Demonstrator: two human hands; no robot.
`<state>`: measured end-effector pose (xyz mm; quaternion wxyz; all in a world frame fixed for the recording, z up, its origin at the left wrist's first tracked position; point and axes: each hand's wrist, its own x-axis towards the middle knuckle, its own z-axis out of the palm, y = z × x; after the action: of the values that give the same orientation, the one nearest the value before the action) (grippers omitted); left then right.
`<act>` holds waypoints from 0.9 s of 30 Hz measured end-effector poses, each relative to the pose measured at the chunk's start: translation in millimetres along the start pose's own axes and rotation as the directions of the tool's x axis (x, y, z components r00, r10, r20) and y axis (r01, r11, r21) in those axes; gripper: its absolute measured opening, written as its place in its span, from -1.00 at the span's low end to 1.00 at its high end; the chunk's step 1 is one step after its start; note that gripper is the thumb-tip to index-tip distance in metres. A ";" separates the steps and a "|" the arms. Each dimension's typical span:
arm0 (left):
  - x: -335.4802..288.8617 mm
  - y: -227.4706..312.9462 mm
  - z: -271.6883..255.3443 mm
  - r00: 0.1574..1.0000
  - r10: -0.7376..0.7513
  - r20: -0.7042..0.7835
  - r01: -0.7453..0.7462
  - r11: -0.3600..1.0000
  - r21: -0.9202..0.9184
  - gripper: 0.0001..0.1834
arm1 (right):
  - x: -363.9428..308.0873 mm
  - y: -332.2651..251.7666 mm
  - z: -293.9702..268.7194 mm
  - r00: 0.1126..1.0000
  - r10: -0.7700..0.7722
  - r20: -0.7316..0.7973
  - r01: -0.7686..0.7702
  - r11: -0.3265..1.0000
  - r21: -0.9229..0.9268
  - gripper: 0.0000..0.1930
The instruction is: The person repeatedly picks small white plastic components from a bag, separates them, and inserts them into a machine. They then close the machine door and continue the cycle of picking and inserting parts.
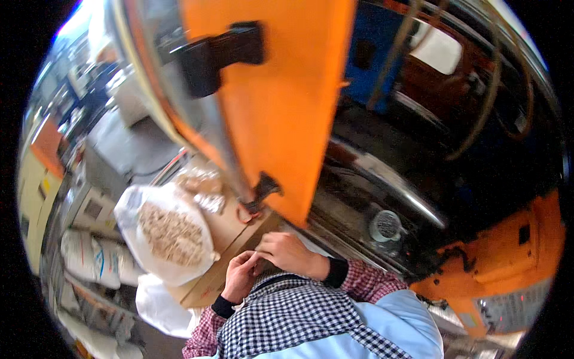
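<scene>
My left hand and my right hand meet in front of my checked apron, fingertips together. Both are closed in a pinch; whatever lies between the fingers, if anything, is too small or hidden to make out. Just beyond them is a cardboard box. On its left side sits an open white plastic bag full of small beige pieces. A clear plastic bag with more pieces lies behind that one.
An orange machine door with a black handle rises ahead. To the right is the machine's dark interior with a metal bar, a grey round cup and hanging hoses. White sacks stand at left.
</scene>
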<state>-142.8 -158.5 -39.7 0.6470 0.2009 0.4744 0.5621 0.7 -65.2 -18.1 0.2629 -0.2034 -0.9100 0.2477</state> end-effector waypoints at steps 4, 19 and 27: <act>26.2 1.0 62.5 0.947 -0.223 0.230 0.207 0.974 0.092 -0.82 | -62.5 9.5 -52.8 0.961 0.224 -0.161 -0.227 0.974 -0.002 -0.80; 96.9 -27.8 187.5 0.814 -0.092 0.574 0.094 0.995 0.027 -0.74 | -20.1 207.5 -284.2 0.144 0.193 -0.971 -0.499 0.861 0.097 -0.85; 77.2 -8.6 187.8 0.931 -0.133 0.340 0.052 0.971 0.235 -0.72 | 30.0 340.8 -346.0 0.000 0.263 -0.965 -0.603 0.770 0.210 -0.79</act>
<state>13.1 -38.8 11.7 0.7210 0.3468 0.4193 0.4291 259.5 339.6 58.8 0.6557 -0.6173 -0.4347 0.0029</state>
